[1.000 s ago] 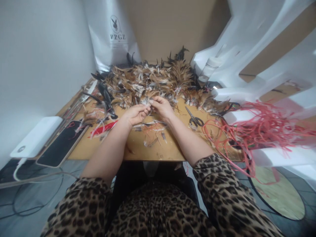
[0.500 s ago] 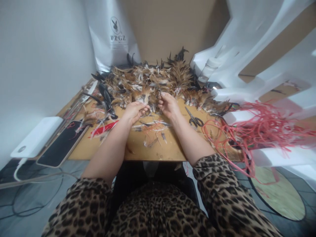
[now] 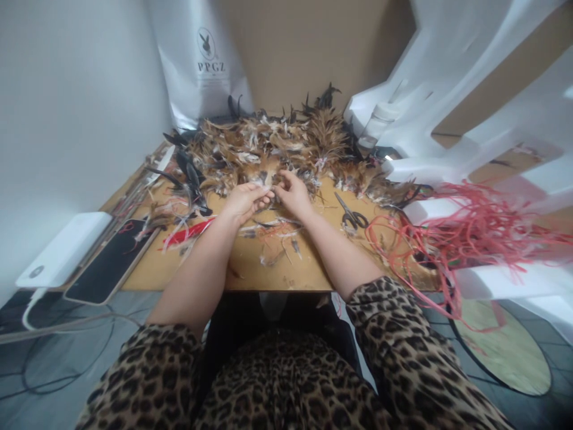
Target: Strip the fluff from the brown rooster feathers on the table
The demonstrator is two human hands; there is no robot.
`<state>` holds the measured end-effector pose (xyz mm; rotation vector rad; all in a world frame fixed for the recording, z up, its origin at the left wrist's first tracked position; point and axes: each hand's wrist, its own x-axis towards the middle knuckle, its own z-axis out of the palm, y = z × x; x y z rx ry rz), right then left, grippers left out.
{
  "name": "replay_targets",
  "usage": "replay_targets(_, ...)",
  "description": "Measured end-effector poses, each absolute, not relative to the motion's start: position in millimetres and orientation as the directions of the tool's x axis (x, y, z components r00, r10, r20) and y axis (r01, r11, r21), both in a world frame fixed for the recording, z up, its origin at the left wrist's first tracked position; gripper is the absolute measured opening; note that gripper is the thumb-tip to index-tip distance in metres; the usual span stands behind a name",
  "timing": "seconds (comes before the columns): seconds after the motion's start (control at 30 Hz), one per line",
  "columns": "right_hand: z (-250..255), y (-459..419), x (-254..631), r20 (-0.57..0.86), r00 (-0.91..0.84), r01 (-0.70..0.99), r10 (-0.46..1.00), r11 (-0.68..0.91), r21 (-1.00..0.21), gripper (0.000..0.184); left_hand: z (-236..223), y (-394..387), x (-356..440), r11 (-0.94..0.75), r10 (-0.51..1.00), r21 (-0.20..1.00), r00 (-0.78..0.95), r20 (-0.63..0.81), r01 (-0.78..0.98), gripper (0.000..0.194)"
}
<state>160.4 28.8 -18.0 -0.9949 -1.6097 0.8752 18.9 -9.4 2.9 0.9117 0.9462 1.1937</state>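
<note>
My left hand [image 3: 248, 202] is closed in a pinch on a small bunch of brown feathers [image 3: 267, 167], which fans upward from the fingertips. Close beside it, my right hand [image 3: 294, 193] has its thumb and fingers bent toward the base of that bunch. Whatever lies between the right fingertips is too small to make out. Just beyond both hands spreads a large pile of brown and white feathers [image 3: 250, 140]. Loose feather scraps and thin strands [image 3: 277, 232] lie on the tabletop below my wrists.
Black-handled scissors [image 3: 352, 215] lie right of my hands. Pink-red strips [image 3: 483, 230] hang over white foam [image 3: 496, 282] at the right. A phone [image 3: 110, 263] and a white power bank [image 3: 67, 248] sit at the left. Black feathers [image 3: 190, 173] and a red strip [image 3: 188, 233] lie nearer.
My right hand moved away to the right from the left hand, then came back beside it. The left hand stayed nearly in place with the feather bunch.
</note>
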Motion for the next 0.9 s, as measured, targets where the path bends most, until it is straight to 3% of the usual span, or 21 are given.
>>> replay_targets(0.1, -19, 29, 160, 0.374, -0.157, 0.199, 0.914, 0.4, -0.895, 0.007, 4, -12, 20, 0.167, 0.971, 0.947, 0.215, -0.109, -0.273, 0.015)
replay_targets(0.27, -14, 33, 167, 0.367, -0.131, 0.12, 0.921, 0.382, -0.916, 0.016, 7, -7, 13, 0.115, 0.993, 0.888, 0.064, -0.097, -0.446, 0.01)
replay_targets(0.37, -7, 33, 173, 0.422, -0.181, 0.211, 0.888, 0.454, -0.866, 0.017, 8, -3, 7, 0.047, 0.995, 0.863, -0.051, -0.084, -0.503, 0.008)
replay_targets(0.5, 2, 26, 176, 0.414, -0.319, 0.358, 0.853, 0.513, -0.78, 0.024, 10, -4, 7, -0.012, 0.994, 0.897, -0.102, -0.037, -0.441, 0.012)
replay_targets(0.73, 7, 13, 171, 0.343, -0.469, 0.555, 0.814, 0.573, -0.603, 0.019, 19, -16, 14, -0.052, 0.999, 0.914, -0.026, 0.045, -0.402, 0.017)
replay_targets(0.9, 6, 14, 172, 0.306, -0.439, 0.602, 0.845, 0.529, -0.598, 0.016, 20, -20, 14, -0.029, 0.99, 0.924, 0.117, 0.079, -0.382, 0.018)
